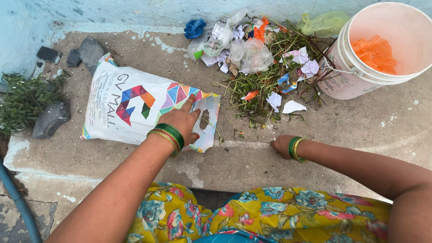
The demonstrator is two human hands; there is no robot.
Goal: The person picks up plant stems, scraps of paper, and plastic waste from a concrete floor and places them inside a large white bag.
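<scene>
White plastic bag (135, 108) lies under flat left hand (182, 120); right hand (282, 146) fisted apart.

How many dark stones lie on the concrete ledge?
4: three stones clustered at the wall, top left, one larger stone lower, beside the green plant. More may hide under it.

Both forearms are bare of sleeves, the left hand (182, 120) wearing a stack of green bangles edged with thin gold ones at the wrist, the right hand (281, 145) wearing a narrower set of green and gold bangles, above a yellow garment printed with blue and pink flowers.
</scene>
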